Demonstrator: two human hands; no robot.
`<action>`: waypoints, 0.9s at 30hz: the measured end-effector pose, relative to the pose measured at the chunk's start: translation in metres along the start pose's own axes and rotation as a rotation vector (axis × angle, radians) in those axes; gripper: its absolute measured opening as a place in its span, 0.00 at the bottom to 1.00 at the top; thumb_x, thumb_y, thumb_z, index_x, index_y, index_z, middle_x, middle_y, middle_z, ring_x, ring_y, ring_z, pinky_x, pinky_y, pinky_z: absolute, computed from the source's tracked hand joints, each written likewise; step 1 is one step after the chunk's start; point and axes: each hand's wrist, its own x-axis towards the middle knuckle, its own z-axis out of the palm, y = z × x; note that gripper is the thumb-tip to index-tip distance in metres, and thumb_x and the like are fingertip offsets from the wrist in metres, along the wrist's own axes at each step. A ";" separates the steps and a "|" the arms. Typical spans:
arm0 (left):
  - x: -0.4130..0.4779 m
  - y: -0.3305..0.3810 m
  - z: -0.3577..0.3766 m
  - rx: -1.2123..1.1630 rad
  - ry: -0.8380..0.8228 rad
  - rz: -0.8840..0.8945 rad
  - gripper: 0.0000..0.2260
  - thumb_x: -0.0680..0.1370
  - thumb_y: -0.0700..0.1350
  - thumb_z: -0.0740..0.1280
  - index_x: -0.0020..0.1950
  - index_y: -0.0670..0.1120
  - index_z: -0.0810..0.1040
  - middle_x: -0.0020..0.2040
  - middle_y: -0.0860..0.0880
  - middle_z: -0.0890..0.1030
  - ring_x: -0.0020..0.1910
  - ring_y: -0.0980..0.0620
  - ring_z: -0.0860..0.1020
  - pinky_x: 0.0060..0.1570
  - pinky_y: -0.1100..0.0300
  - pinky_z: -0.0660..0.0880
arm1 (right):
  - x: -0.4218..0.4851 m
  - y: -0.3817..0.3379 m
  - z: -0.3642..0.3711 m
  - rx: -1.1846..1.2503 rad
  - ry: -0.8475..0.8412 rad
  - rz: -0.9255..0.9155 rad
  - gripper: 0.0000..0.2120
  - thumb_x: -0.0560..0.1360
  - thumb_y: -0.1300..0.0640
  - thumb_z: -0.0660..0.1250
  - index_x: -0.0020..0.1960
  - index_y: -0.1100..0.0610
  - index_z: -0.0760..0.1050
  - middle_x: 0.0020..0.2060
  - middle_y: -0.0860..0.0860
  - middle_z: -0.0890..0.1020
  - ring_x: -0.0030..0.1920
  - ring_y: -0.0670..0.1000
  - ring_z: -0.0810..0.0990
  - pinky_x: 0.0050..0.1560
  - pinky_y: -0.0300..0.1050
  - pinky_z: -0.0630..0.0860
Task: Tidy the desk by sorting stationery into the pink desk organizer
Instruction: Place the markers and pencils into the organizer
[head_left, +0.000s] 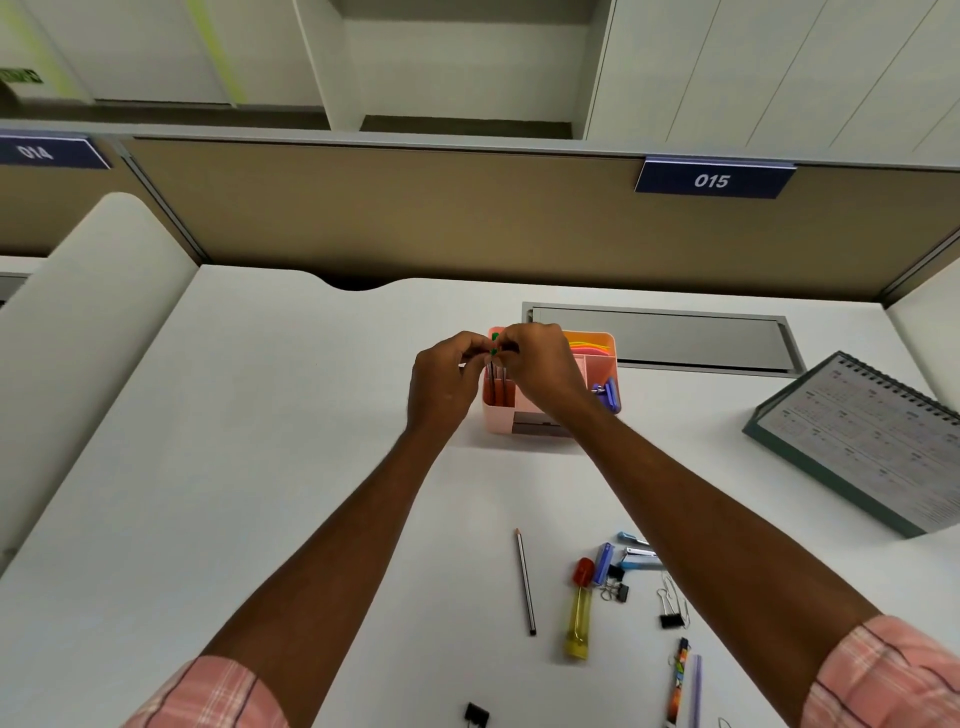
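Observation:
The pink desk organizer (496, 421) stands mid-desk, partly hidden behind my hands. My left hand (444, 382) and my right hand (540, 364) meet above its left compartment, both pinching the green tops of thin dark pens (493, 344) that stand in it. Coloured sticky notes (589, 344) sit in its back right section and a purple item (609, 392) at its right side. Loose on the near desk lie a pencil (525, 581), a yellow marker with a red cap (578, 610), a blue stapler (631, 558) and black binder clips (618, 590).
A desk calendar (862, 441) stands at the right. A grey cable-tray lid (660, 338) lies behind the organizer. A patterned pen (679, 680) and another binder clip (476, 714) lie near the front edge. A beige partition (415, 208) backs the desk.

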 end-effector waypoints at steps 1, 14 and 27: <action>0.001 0.000 0.000 0.007 0.000 0.000 0.06 0.80 0.41 0.71 0.55 0.46 0.84 0.50 0.52 0.86 0.48 0.57 0.83 0.52 0.59 0.82 | 0.000 -0.001 0.000 0.002 -0.002 -0.002 0.07 0.79 0.58 0.71 0.54 0.59 0.85 0.45 0.55 0.87 0.42 0.52 0.83 0.51 0.44 0.80; -0.010 0.011 -0.004 -0.006 0.083 -0.125 0.15 0.80 0.40 0.70 0.67 0.45 0.81 0.60 0.50 0.85 0.57 0.54 0.84 0.59 0.54 0.81 | -0.014 0.005 -0.010 0.068 0.090 -0.005 0.09 0.78 0.63 0.70 0.56 0.60 0.85 0.51 0.56 0.87 0.48 0.52 0.84 0.50 0.39 0.78; -0.170 0.034 0.022 -0.008 -0.124 -0.472 0.07 0.77 0.45 0.73 0.54 0.51 0.82 0.45 0.55 0.84 0.45 0.56 0.83 0.48 0.60 0.80 | -0.128 0.048 0.012 0.239 -0.136 0.159 0.07 0.75 0.63 0.75 0.53 0.60 0.84 0.44 0.53 0.86 0.42 0.48 0.84 0.51 0.48 0.83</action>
